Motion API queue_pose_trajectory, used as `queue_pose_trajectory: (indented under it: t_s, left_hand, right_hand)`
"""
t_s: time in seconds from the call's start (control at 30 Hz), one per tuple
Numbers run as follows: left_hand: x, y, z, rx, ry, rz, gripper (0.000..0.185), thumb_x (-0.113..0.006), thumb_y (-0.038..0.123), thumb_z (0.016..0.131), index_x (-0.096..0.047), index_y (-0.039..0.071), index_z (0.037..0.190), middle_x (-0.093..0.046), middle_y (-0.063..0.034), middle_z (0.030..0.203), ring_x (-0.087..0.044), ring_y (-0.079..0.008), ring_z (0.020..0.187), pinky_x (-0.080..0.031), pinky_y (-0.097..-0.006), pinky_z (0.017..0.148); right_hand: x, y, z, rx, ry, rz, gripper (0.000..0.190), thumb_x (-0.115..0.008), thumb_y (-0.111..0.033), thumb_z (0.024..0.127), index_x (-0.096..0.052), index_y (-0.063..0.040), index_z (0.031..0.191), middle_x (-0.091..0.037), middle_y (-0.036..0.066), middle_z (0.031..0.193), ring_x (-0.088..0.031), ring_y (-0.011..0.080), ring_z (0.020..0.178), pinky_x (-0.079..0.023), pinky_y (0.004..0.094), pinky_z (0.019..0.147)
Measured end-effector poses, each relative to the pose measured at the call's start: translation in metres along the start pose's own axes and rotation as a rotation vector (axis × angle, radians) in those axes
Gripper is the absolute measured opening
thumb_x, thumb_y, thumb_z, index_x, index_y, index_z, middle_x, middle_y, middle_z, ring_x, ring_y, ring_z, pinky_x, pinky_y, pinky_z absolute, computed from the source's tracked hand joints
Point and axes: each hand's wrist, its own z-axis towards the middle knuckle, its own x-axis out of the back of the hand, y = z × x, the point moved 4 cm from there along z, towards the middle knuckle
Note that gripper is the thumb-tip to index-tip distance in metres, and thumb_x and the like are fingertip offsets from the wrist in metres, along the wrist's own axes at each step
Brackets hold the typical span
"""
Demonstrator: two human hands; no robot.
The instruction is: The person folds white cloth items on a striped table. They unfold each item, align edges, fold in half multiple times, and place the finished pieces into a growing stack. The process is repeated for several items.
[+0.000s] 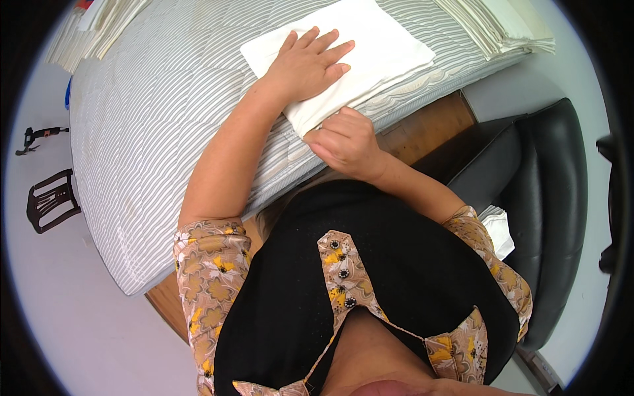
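Note:
A folded white cloth (pixel 381 47) lies near the edge of a striped mattress (pixel 163 114). My left hand (pixel 309 67) rests palm down on top of the cloth, its fingers spread. At the cloth's near corner, my right hand (pixel 346 141) is closed with its fingers curled, pinching the corner close to the mattress edge. Several layers show along the cloth's right side. The part of the cloth beneath my left palm is hidden.
Stacks of folded white cloth stand at the far left (pixel 96 34) and far right (pixel 505 29) of the mattress. A black leather sofa (pixel 550 198) is at my right, holding a white cloth (pixel 499 232). A dark chair (pixel 52 200) stands on the floor at left.

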Motion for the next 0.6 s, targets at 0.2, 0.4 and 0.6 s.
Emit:
queue_pose_trajectory:
  t_s: [0.2, 0.4, 0.6]
  left_hand:
    - [0.000, -0.001, -0.004, -0.037, 0.113, -0.024, 0.052, -0.037, 0.056, 0.106, -0.047, 0.036, 0.153, -0.039, -0.0036, 0.162, -0.027, -0.0317, 0.153, -0.013, -0.0520, 0.127]
    - [0.014, -0.015, -0.008, -0.055, 0.151, -0.419, 0.045, -0.062, 0.031, 0.099, -0.060, 0.019, 0.142, -0.054, -0.0100, 0.150, -0.044, -0.0315, 0.142, -0.034, -0.0464, 0.119]
    - [0.050, -0.036, -0.078, -0.020, 0.091, -0.731, 0.028, -0.066, 0.005, 0.089, -0.067, 0.011, 0.116, -0.060, -0.0065, 0.135, -0.054, -0.0254, 0.131, -0.047, -0.0411, 0.108]
  right_hand:
    - [0.011, 0.000, 0.001, 0.037, 0.011, 0.015, 0.034, -0.082, -0.004, 0.066, -0.071, -0.012, 0.097, -0.063, 0.001, 0.093, -0.059, 0.0241, 0.085, -0.045, 0.0371, 0.076]
    - [0.008, 0.012, 0.005, 0.013, -0.098, -0.080, 0.037, -0.074, -0.007, 0.073, -0.071, -0.014, 0.110, -0.064, 0.001, 0.111, -0.056, 0.0218, 0.110, -0.041, 0.0379, 0.085]
    - [0.012, 0.017, 0.006, -0.067, -0.033, 0.042, 0.029, -0.073, -0.008, 0.075, -0.070, -0.013, 0.103, -0.065, 0.001, 0.105, -0.060, 0.0219, 0.101, -0.041, 0.0384, 0.083]
